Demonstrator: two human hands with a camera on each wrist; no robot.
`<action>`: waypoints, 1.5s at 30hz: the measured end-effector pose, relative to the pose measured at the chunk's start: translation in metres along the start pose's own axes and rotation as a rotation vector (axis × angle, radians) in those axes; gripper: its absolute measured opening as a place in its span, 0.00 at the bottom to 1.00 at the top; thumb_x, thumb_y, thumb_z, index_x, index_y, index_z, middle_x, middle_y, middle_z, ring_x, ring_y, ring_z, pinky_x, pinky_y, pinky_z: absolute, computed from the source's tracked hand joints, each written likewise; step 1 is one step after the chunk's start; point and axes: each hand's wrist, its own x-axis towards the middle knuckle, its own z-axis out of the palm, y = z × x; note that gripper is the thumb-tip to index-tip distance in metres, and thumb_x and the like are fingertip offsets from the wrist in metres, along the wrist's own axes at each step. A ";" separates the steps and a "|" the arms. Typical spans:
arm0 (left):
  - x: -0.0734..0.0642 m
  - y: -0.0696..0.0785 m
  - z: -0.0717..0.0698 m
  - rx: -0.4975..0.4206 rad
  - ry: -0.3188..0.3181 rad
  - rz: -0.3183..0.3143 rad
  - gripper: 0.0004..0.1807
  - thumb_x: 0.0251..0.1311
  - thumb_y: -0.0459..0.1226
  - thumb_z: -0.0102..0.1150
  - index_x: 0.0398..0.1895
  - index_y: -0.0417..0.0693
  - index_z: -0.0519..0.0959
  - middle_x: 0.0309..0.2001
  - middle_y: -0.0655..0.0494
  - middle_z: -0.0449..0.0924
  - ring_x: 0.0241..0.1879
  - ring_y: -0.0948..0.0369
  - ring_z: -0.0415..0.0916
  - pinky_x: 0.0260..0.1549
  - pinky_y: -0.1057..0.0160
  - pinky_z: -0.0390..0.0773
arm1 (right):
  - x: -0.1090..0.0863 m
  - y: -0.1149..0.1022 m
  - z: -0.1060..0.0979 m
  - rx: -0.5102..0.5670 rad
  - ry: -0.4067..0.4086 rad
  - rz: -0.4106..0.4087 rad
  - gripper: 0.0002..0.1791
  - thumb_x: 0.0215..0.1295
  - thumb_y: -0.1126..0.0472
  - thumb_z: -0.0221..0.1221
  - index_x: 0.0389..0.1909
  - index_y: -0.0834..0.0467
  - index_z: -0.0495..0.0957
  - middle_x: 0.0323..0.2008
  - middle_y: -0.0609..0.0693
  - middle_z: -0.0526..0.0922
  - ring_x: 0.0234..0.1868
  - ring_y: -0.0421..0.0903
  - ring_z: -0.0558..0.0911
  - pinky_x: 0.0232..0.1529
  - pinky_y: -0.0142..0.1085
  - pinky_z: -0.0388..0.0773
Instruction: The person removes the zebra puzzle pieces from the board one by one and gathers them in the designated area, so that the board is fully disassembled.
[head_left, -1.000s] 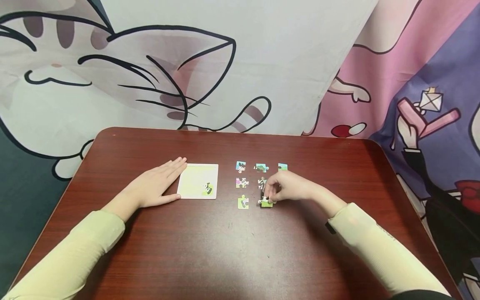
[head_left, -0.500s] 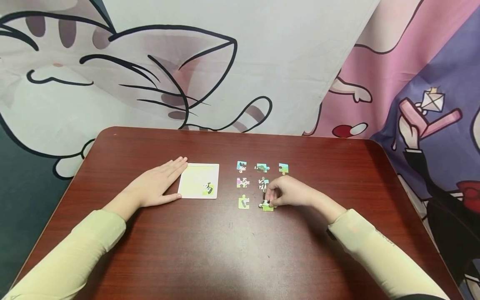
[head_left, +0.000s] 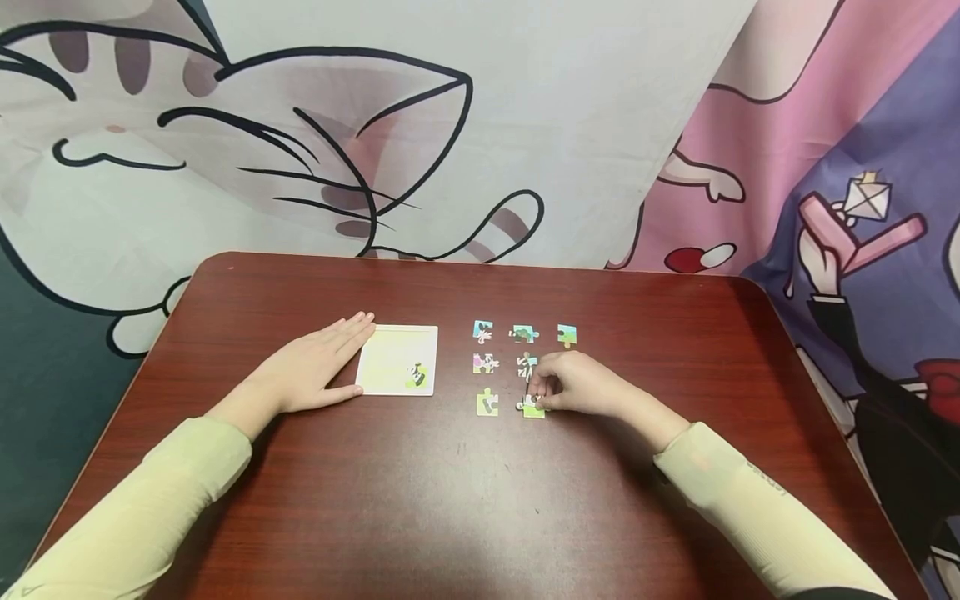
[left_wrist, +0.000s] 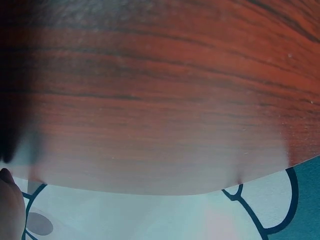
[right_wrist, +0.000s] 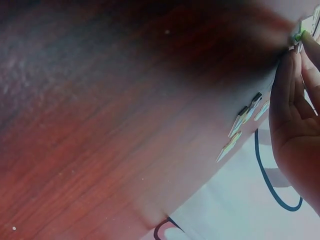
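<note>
My left hand lies flat on the table, fingers straight, with fingertips and thumb at the left edge of a square puzzle board. One panda piece sits in the board's lower right corner. Among loose jigsaw pieces, my right hand pinches a green-and-white puzzle piece between thumb and fingers, in the row nearest me. The right wrist view shows the thumb against that puzzle piece. Just beyond the fingers lies a white-and-blue piece, partly covered by them.
Several loose pieces lie in rough rows right of the board, including a green-and-blue piece at the far right and a green piece nearest the board. The brown table ends at a cartoon-printed cloth.
My right hand has drawn slightly toward me with the pinched puzzle piece, uncovering the far-right piece. My left hand has stayed still.
</note>
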 end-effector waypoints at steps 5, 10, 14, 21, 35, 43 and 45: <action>0.000 0.000 -0.002 -0.002 0.006 0.002 0.50 0.71 0.57 0.60 0.84 0.36 0.54 0.85 0.41 0.52 0.84 0.45 0.54 0.81 0.43 0.63 | 0.001 0.000 0.001 -0.019 0.027 -0.007 0.06 0.58 0.66 0.74 0.33 0.54 0.87 0.31 0.43 0.84 0.31 0.34 0.80 0.34 0.26 0.80; 0.000 0.000 -0.002 0.000 0.007 0.001 0.50 0.71 0.56 0.61 0.84 0.35 0.54 0.85 0.40 0.53 0.84 0.44 0.54 0.81 0.44 0.63 | 0.001 -0.001 0.001 -0.025 0.049 -0.006 0.06 0.58 0.66 0.74 0.33 0.53 0.87 0.30 0.42 0.83 0.31 0.34 0.80 0.35 0.26 0.80; 0.000 0.000 -0.002 0.001 0.009 0.003 0.50 0.71 0.57 0.60 0.84 0.36 0.54 0.85 0.40 0.53 0.84 0.44 0.54 0.81 0.44 0.62 | 0.000 0.000 0.001 -0.018 0.055 -0.011 0.06 0.58 0.66 0.73 0.32 0.53 0.87 0.30 0.43 0.83 0.31 0.35 0.80 0.35 0.27 0.80; 0.001 0.001 -0.002 -0.002 0.006 -0.001 0.50 0.72 0.57 0.60 0.84 0.36 0.54 0.85 0.41 0.52 0.85 0.45 0.53 0.82 0.45 0.61 | -0.002 -0.001 -0.002 0.002 0.080 -0.019 0.05 0.61 0.66 0.73 0.35 0.54 0.88 0.31 0.42 0.83 0.33 0.38 0.81 0.37 0.29 0.81; 0.002 0.000 0.000 0.025 0.009 0.012 0.50 0.71 0.58 0.59 0.84 0.35 0.55 0.85 0.40 0.53 0.84 0.45 0.54 0.81 0.44 0.63 | 0.019 -0.016 0.000 0.075 0.162 -0.051 0.05 0.64 0.66 0.72 0.37 0.53 0.89 0.34 0.42 0.89 0.35 0.36 0.84 0.40 0.31 0.85; 0.002 0.001 0.002 0.035 0.018 0.022 0.51 0.70 0.58 0.60 0.83 0.34 0.56 0.84 0.38 0.54 0.84 0.44 0.55 0.81 0.44 0.63 | 0.047 -0.032 0.007 0.209 0.133 -0.073 0.05 0.65 0.68 0.71 0.40 0.59 0.88 0.34 0.47 0.90 0.34 0.36 0.86 0.41 0.29 0.88; 0.002 0.001 0.001 0.034 0.019 0.024 0.51 0.70 0.58 0.60 0.83 0.33 0.56 0.84 0.38 0.54 0.84 0.44 0.55 0.81 0.44 0.63 | 0.054 -0.035 0.009 0.210 0.126 -0.082 0.05 0.65 0.67 0.72 0.40 0.58 0.88 0.34 0.47 0.90 0.34 0.35 0.86 0.41 0.28 0.87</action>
